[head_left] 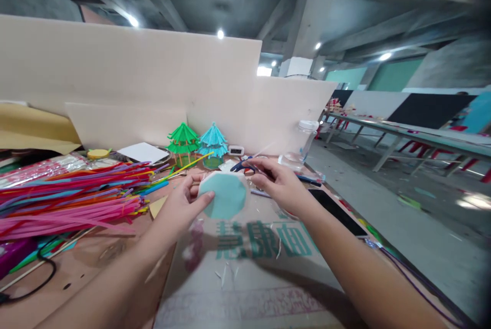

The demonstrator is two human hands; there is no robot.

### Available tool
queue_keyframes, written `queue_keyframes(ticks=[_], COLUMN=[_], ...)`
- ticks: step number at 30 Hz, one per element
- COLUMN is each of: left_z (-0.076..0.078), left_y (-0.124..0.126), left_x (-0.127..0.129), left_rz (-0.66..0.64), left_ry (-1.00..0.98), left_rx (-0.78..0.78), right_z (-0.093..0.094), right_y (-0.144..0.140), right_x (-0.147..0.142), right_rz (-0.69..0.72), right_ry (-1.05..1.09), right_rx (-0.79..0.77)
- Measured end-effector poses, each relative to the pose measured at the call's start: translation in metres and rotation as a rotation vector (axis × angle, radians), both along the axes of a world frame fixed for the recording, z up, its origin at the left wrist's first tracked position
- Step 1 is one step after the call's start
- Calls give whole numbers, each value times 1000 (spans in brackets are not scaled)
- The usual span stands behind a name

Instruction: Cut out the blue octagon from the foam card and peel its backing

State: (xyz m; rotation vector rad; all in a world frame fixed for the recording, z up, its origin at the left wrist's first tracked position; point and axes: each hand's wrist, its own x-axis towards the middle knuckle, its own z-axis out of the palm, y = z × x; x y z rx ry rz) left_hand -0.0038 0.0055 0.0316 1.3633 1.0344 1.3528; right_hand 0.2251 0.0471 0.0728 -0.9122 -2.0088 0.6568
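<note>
- Concrete beams and ceiling lamps are above a big hall; beige boards stand behind the table (pixel 115 267).
- Head view: the left hand (pixel 180 211) holds a teal paper piece (pixel 226 195) with many corners, the thumb on its front and the other fingers behind it, above a cardboard sheet (pixel 249 278) with green letters.
- The right hand (pixel 278 183) is just beside the paper piece on its right; its fingers are closed around blue scissors (pixel 242 164).
- Coloured straws (pixel 69 196) lie in a heap on the left.
- A green paper pagoda (pixel 183 140) and a blue paper pagoda (pixel 213 142) stand behind the hands.
- A dark phone (pixel 337 211) lies to the right, near a clear jar (pixel 303 145).
</note>
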Motion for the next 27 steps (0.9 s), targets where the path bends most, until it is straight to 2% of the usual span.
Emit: queue_keyframes(ticks=[4,7,10,16,18,23,27], left_z=[21,33,40,47,48,53,60], left_y=[6,18,35,59,62,65,63], left_x=[11,17,22,30,30,18,3], left_rz=[-36,-78,-137,-171,-160,-25,-8], left_ry=[41,169,296,299,362,650,616], left_rx=[32,97,116,163,192,339,285], right_z=[7,13,19,17,15,16,16], right_y=[2,6,8,15,20,20,14], right_x=[4,10,15,20,23,26,27], right_rz=[-55,-79,-101,-116,-142,-172,-138], right_ry=[-8,63,167,179,154,71,64], right_rx=[-68,-66,-60,-115,-105,-109,-121])
